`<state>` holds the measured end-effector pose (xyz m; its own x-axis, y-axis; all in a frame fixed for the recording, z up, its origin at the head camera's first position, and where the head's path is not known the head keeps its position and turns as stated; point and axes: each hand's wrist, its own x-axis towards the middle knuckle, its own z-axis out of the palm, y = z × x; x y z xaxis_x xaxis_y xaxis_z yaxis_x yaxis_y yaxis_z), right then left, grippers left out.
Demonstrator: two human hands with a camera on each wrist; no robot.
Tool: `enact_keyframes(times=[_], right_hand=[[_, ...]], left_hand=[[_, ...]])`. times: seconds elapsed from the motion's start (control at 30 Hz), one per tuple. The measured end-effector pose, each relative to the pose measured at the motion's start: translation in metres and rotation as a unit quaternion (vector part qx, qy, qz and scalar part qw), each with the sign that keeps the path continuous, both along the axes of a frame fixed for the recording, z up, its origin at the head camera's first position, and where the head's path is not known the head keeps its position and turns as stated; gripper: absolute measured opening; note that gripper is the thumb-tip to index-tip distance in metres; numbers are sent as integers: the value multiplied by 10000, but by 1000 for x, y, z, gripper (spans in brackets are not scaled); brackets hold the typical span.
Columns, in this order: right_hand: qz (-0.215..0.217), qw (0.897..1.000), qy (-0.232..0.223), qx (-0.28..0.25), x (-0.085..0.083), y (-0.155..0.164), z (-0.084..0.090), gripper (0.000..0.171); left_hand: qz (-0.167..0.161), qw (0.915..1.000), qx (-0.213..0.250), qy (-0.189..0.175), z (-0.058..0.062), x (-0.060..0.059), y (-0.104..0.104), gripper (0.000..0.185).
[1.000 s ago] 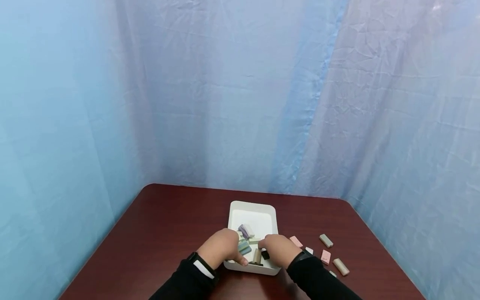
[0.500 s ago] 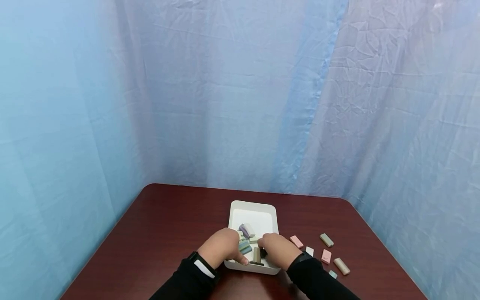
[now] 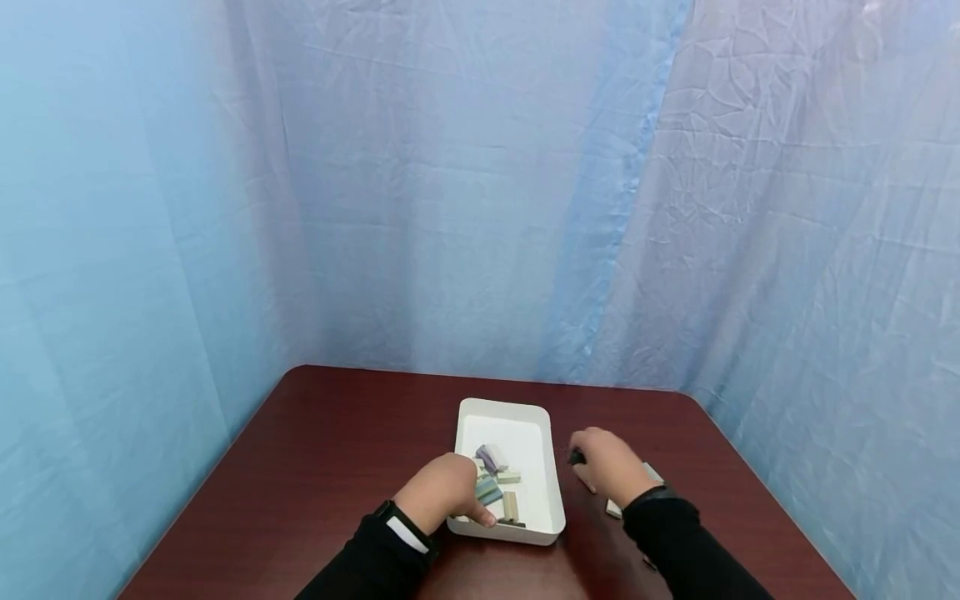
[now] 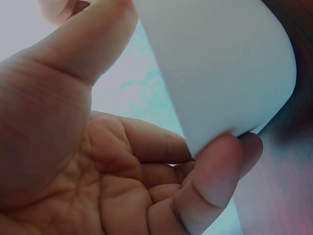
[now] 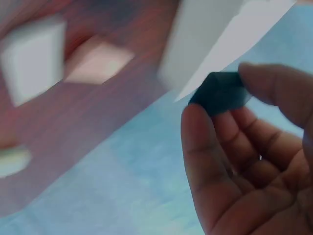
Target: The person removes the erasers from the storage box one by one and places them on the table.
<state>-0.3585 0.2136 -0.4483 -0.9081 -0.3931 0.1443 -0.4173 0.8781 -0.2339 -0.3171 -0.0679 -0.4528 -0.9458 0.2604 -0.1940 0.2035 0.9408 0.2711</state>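
My left hand (image 3: 442, 493) grips the near left side of a white rectangular tray (image 3: 525, 429). In the left wrist view its fingers (image 4: 215, 171) curl against the edge of the tray wall (image 4: 220, 63). Just right of the tray, my right hand (image 3: 611, 467) pinches a small dark block (image 5: 222, 93) between thumb and fingers. Inside the tray lie several small blocks: a purple one (image 3: 489, 461), a blue-green one (image 3: 488, 490), a pale green one (image 3: 508, 477) and a beige one (image 3: 511, 505). My left hand covers part of the tray's left side.
Under and beside my right arm, loose blocks lie on the dark red table (image 3: 360, 425), including a white one (image 3: 613, 509); the arm hides most of them. The right wrist view shows a blurred pink block (image 5: 100, 61). Blue curtains (image 3: 450, 208) surround the table.
My right hand has left the tray, moving right with the dark block pinched in its fingers, and now covers several loose blocks. My left hand has stayed on the tray.
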Motion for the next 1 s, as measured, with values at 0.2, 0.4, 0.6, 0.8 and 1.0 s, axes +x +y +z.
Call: enact_keyframes(times=[0.2,0.4,0.6,0.8,1.0], right_hand=[[-985,9951,27,-89,-14,79,-7,8],[-1503,9877,-404,-143,-19,134,-20,12],[-1642,9846,-590,56,-22,160,-42,13],[-1672,9839,-625,108,-25,168,-53,12],[-1484,9881,-350,210,-25,166,-55,14]], left_hand=[[-56,10000,-1,30,1,1,0,52],[11,10000,-56,47,1,0,0,53],[41,10000,-33,-21,-1,0,1,52],[-10,10000,-51,-1,-1,2,1,52],[-18,10000,-45,35,-1,1,1,52]])
